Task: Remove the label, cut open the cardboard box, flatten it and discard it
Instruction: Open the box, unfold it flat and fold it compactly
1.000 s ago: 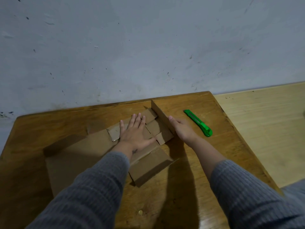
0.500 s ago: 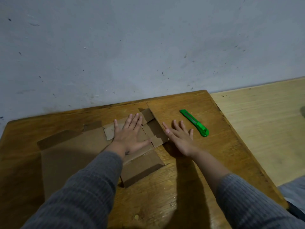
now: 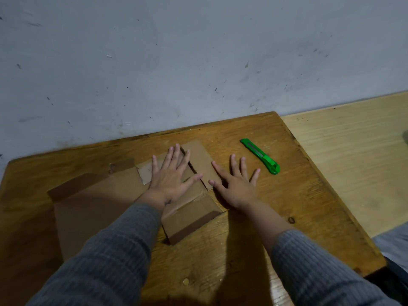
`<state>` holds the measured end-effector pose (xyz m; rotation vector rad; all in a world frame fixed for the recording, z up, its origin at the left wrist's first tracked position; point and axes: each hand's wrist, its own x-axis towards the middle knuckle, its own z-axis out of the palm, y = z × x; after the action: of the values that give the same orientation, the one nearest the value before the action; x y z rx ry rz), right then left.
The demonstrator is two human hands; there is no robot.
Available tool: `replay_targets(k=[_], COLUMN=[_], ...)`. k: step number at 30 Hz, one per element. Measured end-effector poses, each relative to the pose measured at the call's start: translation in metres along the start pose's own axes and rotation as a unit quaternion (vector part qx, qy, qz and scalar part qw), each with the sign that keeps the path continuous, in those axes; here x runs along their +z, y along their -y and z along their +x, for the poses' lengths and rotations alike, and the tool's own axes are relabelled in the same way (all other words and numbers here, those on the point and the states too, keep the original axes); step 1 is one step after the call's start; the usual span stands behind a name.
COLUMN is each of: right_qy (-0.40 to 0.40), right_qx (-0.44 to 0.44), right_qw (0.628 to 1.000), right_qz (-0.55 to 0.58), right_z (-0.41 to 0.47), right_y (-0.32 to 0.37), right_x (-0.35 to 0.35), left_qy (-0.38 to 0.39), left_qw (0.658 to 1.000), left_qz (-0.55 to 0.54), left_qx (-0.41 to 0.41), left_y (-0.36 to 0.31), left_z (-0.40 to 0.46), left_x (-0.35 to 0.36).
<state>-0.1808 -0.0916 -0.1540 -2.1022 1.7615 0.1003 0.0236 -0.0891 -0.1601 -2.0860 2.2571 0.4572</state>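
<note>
- Head view: a wooden table (image 3: 298,202) stands against a grey wall (image 3: 198,51), and a paler wooden surface (image 3: 353,162) lies to its right.
- The flattened cardboard box (image 3: 99,202) lies on the left and middle of the table, with its flaps spread out flat.
- The left hand (image 3: 171,177) lies flat on the middle of the cardboard, fingers straight and spread, holding nothing.
- The right hand (image 3: 237,184) lies flat too, fingers spread wide and holding nothing. Its thumb and first finger touch the right-hand flap; the other fingers lie on the bare table.
- The green utility knife (image 3: 260,156) lies on the table near the right hand's little finger, not touching it.
- Grey sleeves hide the near part of the cardboard. I cannot see any label on the box.
- A small round coin-like spot (image 3: 186,282) sits near the table's front; it is too small to be sure what it is.
- A second ago the right-hand flap stood up on its edge with the right hand behind it. Now that flap lies flat, and the right hand is spread out beside it.
</note>
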Motion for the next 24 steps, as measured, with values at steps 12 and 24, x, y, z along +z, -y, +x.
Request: replay_targets(k=[12, 24], right_qy=[-0.085, -0.02], right_qx=[0.022, 0.045], right_qw=[0.981, 0.929], right_qz=[0.174, 0.368], right_z=[0.009, 0.001], right_y=[0.023, 0.018], right_x=[-0.017, -0.026], left_qy=[0.047, 0.027], left_qw=[0.996, 0.997], left_qz=[0.017, -0.068], left_qx=[-0.079, 0.032], left_y=[-0.015, 0.004], left_z=[-0.004, -0.054], left_x=[0.002, -0.009])
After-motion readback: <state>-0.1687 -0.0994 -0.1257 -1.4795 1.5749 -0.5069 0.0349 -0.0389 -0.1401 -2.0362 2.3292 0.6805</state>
